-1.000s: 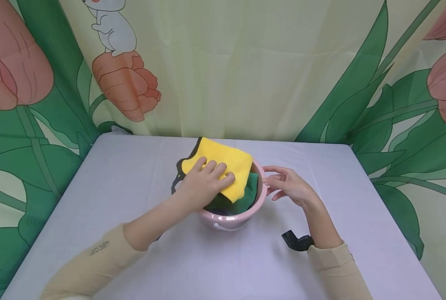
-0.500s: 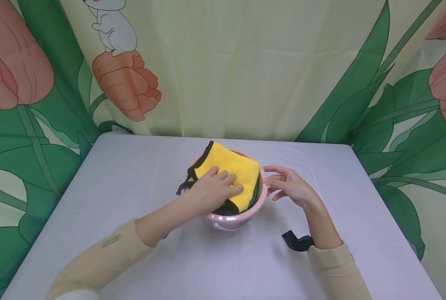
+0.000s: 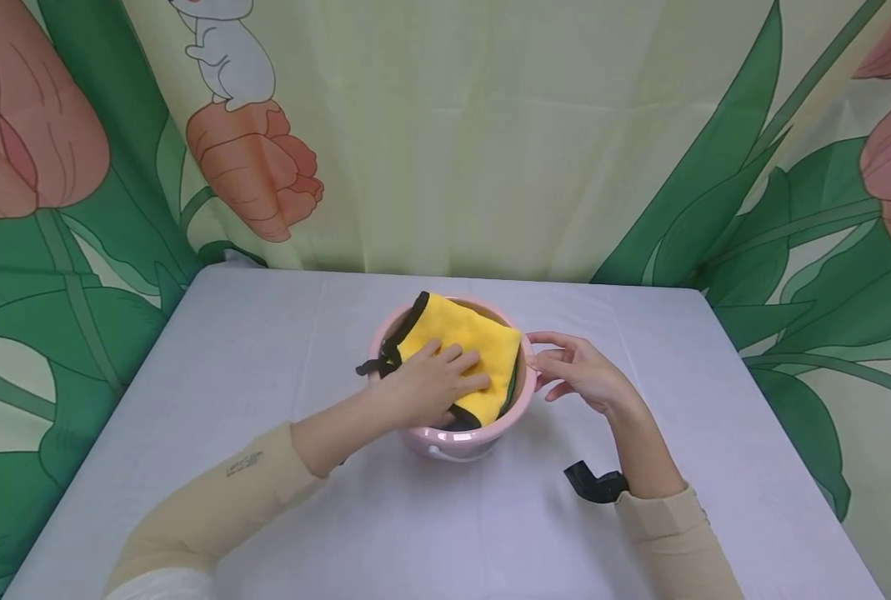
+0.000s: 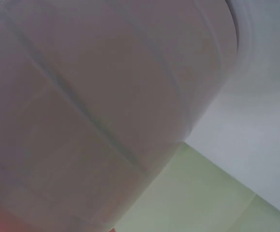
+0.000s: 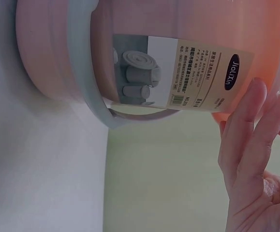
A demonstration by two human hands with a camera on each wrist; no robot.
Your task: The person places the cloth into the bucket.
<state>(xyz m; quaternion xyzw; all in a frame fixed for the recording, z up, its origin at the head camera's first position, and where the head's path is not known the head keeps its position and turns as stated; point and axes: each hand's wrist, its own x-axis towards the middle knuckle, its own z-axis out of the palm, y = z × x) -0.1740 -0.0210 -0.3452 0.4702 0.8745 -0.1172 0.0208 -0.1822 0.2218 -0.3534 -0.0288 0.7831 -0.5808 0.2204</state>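
A yellow cloth with black edging lies folded in the mouth of a pink bucket. My left hand rests on it, fingers spread loosely over the fabric. One dark tail of the cloth hangs over the bucket's left rim. Below the yellow layer, a sliver of green cloth shows at the right. My right hand touches the bucket's right side near the rim. In the right wrist view its straight fingers lie against the outer wall, beside a printed label.
A white handle hangs down the bucket's front. The bucket stands on a table with a white cloth, backed by a printed curtain. A black strap sits at my right wrist. The bucket's wall fills much of the left wrist view.
My left hand has moved right and down with the yellow cloth, which now sits lower inside the bucket and covers most of the green cloth. My right hand stays at the rim.
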